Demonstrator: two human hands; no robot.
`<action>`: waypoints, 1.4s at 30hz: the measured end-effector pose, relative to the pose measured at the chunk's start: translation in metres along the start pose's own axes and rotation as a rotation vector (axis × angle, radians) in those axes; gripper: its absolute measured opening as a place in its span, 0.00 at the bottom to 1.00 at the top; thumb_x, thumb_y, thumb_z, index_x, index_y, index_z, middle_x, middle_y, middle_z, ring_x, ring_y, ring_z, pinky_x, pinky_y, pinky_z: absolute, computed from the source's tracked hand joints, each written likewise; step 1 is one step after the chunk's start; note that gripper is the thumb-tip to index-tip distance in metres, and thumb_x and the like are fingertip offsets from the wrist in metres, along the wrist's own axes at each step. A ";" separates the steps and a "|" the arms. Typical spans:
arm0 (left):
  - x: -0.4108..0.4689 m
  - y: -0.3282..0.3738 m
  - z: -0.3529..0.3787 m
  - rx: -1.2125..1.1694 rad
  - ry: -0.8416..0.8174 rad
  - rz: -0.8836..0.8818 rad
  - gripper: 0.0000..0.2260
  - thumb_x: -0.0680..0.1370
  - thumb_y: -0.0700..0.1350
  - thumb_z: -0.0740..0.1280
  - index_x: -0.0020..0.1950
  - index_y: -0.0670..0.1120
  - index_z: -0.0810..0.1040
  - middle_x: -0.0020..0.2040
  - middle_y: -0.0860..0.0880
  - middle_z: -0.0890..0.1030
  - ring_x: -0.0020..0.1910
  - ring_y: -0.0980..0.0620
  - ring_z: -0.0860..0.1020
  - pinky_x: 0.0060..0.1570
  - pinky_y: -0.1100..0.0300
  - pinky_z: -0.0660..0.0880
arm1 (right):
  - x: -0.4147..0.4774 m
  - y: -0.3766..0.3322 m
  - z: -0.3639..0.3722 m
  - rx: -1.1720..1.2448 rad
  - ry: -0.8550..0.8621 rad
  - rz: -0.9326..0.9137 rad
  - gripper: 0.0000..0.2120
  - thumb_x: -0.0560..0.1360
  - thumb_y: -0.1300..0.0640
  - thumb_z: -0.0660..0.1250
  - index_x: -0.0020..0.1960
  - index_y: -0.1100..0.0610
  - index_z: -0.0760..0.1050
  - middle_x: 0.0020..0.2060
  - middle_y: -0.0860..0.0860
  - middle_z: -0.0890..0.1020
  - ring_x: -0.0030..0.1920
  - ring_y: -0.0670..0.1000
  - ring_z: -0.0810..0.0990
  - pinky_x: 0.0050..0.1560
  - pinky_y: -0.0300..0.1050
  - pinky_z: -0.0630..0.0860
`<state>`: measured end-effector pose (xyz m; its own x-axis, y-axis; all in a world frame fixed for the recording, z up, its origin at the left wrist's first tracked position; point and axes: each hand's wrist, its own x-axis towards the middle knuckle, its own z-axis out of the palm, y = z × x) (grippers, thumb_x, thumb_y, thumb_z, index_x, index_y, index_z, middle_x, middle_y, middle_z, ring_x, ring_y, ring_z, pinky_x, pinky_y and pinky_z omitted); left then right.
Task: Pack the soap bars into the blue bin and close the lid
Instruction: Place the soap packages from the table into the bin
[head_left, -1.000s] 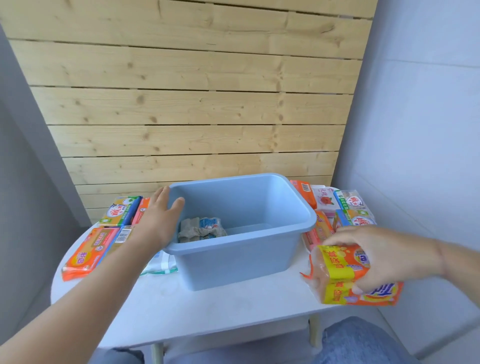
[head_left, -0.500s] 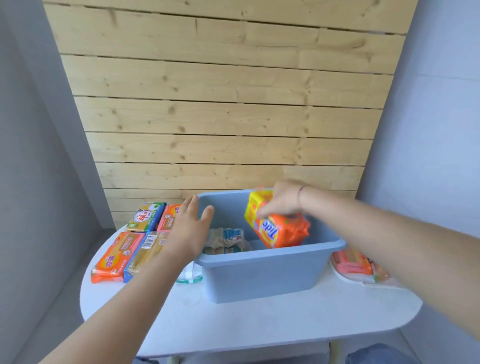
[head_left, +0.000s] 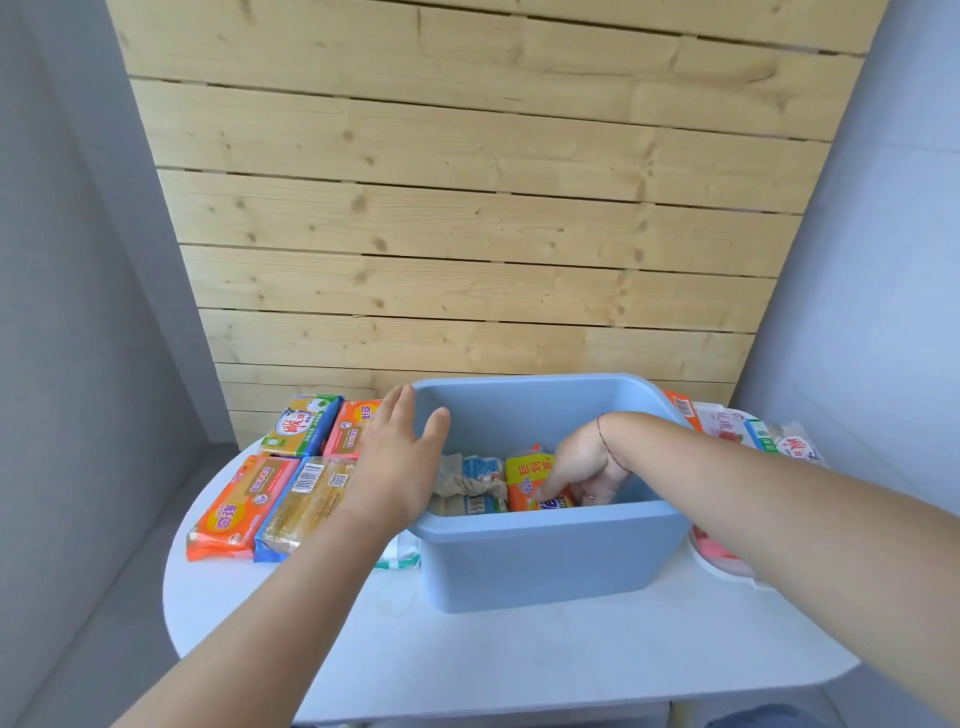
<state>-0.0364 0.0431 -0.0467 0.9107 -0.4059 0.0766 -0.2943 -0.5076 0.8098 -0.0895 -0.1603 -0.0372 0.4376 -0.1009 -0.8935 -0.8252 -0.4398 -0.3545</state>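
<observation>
Soap pack (head_left: 535, 480), glossy orange, under right hand (head_left: 584, 467), seemingly gripped.

The bin (head_left: 545, 561) stands mid-desk (head_left: 467, 660) before the plank wall (head_left: 467, 234). Four soap packs (head_left: 291, 499) lie left of it, more packs (head_left: 753, 431) right. Two packs (head_left: 519, 483) lie inside, the right hand (head_left: 587, 467) on one; the left hand (head_left: 400, 462) rests at the bin's left rim.

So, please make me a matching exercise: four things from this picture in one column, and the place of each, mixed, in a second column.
1. left hand
2. right hand
3. orange pack
4. barcode pack

a. on the table, left of the bin
b. inside the bin, under fingers
c. on the bin's left rim
d. reaching down into the bin

Pairs: 1-c, 2-d, 3-b, 4-a
</observation>
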 end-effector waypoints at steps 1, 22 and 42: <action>0.001 0.000 0.000 0.004 0.000 0.001 0.27 0.80 0.56 0.53 0.77 0.52 0.52 0.78 0.55 0.51 0.77 0.53 0.52 0.72 0.54 0.53 | 0.002 0.002 0.000 0.012 -0.001 -0.011 0.09 0.81 0.62 0.56 0.56 0.62 0.73 0.56 0.60 0.78 0.56 0.58 0.77 0.71 0.58 0.63; 0.011 -0.010 0.000 0.021 0.011 0.012 0.26 0.79 0.55 0.56 0.76 0.52 0.57 0.78 0.54 0.55 0.76 0.52 0.55 0.73 0.52 0.52 | -0.146 0.156 -0.077 -0.227 0.913 -0.435 0.23 0.71 0.53 0.72 0.64 0.55 0.72 0.60 0.51 0.78 0.61 0.51 0.77 0.61 0.43 0.72; 0.008 -0.002 -0.002 0.164 -0.021 0.008 0.28 0.79 0.54 0.56 0.77 0.49 0.52 0.79 0.53 0.51 0.76 0.47 0.57 0.71 0.50 0.57 | -0.053 0.220 -0.060 0.121 1.028 0.163 0.32 0.64 0.50 0.74 0.64 0.59 0.68 0.53 0.56 0.78 0.48 0.57 0.78 0.42 0.43 0.72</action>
<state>-0.0281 0.0419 -0.0467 0.9022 -0.4256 0.0694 -0.3468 -0.6206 0.7032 -0.2727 -0.3055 -0.0513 0.3639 -0.8858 -0.2881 -0.9069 -0.2664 -0.3264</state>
